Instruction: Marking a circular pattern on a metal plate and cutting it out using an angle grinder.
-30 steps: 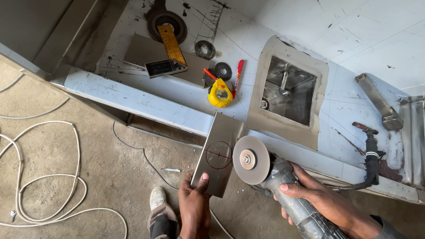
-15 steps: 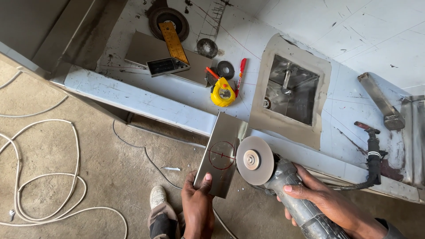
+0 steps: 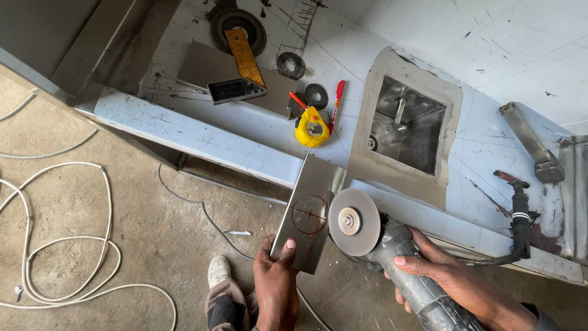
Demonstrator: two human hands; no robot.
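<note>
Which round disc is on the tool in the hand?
The big grey disc on the grinder in the right hand, beside the marked sheet. The other discs lie loose on the bench.

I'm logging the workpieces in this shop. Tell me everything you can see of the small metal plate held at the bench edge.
The metal plate is a flat, rectangular sheet of grey, brushed-looking steel. A red circle with crossing lines is drawn near its middle. It tilts, its upper end leaning on the edge of the workbench, its lower end out over the floor. The left hand pinches its lower edge, thumb on top. The grinder disc sits close at its right edge; contact cannot be told.
</note>
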